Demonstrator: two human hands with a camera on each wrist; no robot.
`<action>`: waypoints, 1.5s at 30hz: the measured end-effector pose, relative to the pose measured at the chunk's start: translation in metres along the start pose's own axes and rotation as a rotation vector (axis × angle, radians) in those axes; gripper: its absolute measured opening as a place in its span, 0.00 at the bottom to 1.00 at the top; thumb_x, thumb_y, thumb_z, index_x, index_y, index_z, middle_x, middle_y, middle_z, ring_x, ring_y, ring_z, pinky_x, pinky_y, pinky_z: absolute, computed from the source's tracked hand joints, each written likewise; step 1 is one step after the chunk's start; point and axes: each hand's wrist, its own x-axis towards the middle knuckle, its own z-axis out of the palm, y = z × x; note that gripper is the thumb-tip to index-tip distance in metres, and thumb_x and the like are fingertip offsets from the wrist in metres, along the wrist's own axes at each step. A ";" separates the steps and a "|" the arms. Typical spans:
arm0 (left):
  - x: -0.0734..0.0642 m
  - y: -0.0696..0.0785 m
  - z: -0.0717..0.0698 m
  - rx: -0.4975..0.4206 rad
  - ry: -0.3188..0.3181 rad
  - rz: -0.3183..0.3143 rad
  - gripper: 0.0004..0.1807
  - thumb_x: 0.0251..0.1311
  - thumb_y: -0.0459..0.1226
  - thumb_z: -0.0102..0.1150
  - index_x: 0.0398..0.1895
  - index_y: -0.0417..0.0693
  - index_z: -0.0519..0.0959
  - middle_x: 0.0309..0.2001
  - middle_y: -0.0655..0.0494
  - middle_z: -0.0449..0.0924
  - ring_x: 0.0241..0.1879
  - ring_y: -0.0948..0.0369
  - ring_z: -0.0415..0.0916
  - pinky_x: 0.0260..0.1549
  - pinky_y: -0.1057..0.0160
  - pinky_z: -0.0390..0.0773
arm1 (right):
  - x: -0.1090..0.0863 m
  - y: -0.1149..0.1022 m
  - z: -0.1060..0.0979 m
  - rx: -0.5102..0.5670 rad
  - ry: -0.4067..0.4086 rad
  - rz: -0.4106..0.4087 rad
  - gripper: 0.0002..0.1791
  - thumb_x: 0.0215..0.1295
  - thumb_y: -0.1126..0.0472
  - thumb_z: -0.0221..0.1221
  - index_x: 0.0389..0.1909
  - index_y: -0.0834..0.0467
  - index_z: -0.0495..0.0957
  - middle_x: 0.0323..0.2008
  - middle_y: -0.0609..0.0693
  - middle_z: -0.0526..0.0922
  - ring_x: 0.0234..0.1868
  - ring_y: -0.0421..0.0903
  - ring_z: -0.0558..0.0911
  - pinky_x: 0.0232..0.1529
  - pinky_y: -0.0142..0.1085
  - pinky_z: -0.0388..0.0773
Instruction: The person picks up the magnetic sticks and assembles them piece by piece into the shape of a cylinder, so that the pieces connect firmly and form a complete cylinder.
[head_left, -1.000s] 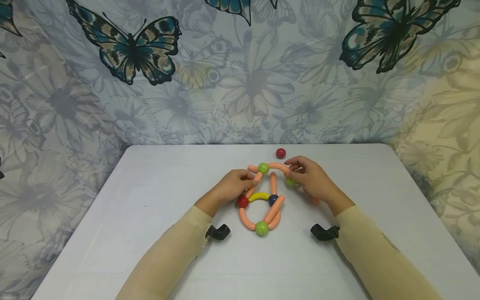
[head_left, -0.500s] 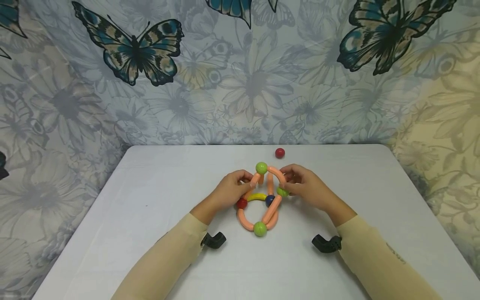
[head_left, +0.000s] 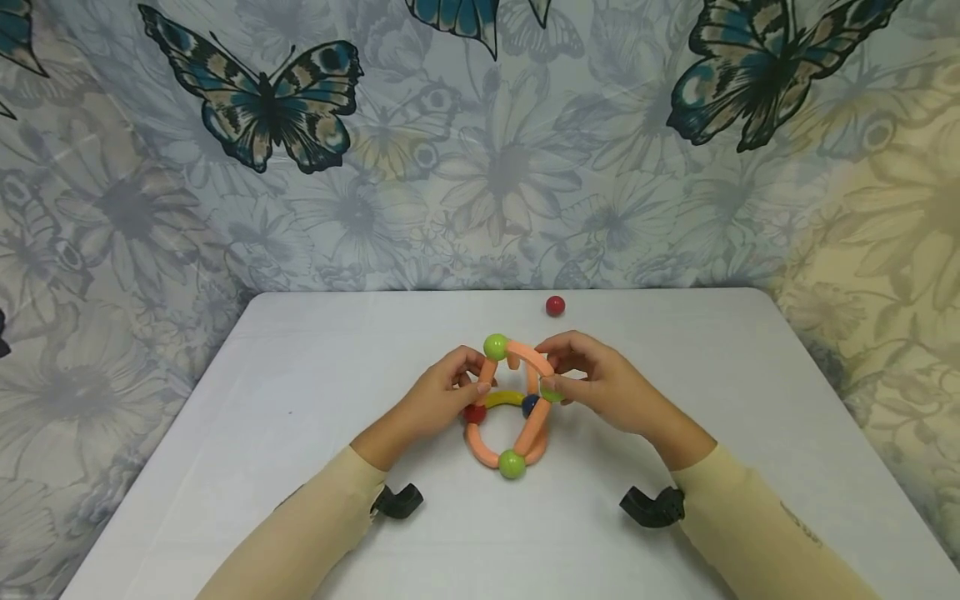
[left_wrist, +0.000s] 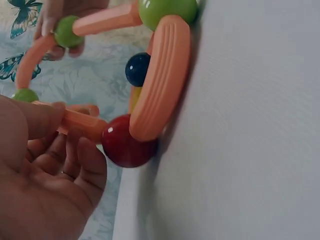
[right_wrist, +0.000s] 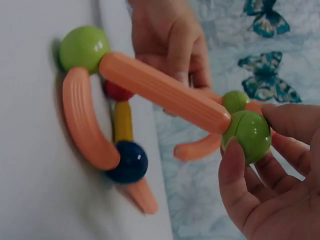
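A framework of orange magnetic sticks and coloured balls stands on the table. My left hand pinches the orange stick rising from the red ball to the top green ball. With thumb and fingers my right hand grips another green ball. This ball touches the upper end of a slanting straight stick, whose foot meets the lower green ball. A curved stick links the two raised green balls. At the base, a yellow curved stick joins the red ball and the blue ball.
A loose red ball lies near the far edge of the white table, beyond the framework. Behind the table hangs a floral cloth with butterflies. A dark camera mount sticks out from the right sleeve, another from the left.
My right hand has brought its green ball down and left, onto the upper end of the slanting stick. The framework's top has shifted left with both hands. The loose ball has stayed in place.
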 end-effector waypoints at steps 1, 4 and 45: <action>-0.002 -0.002 -0.002 -0.013 -0.001 0.013 0.11 0.80 0.36 0.63 0.60 0.51 0.78 0.50 0.57 0.86 0.38 0.53 0.79 0.33 0.57 0.83 | -0.001 -0.004 0.003 0.004 -0.010 -0.023 0.20 0.76 0.68 0.67 0.65 0.59 0.79 0.53 0.58 0.84 0.55 0.58 0.82 0.45 0.44 0.86; -0.009 -0.005 -0.006 -0.040 -0.008 0.072 0.10 0.80 0.32 0.61 0.58 0.49 0.76 0.50 0.52 0.85 0.38 0.52 0.79 0.36 0.57 0.82 | -0.003 -0.014 0.013 0.032 -0.039 -0.082 0.21 0.74 0.69 0.69 0.65 0.59 0.79 0.57 0.57 0.83 0.57 0.57 0.82 0.50 0.44 0.85; -0.022 -0.020 -0.011 0.085 -0.072 0.024 0.19 0.70 0.39 0.76 0.63 0.52 0.87 0.46 0.63 0.86 0.41 0.56 0.80 0.42 0.57 0.80 | -0.019 -0.032 0.059 -0.096 -0.129 -0.259 0.31 0.69 0.65 0.75 0.69 0.57 0.76 0.55 0.46 0.84 0.51 0.49 0.83 0.45 0.40 0.82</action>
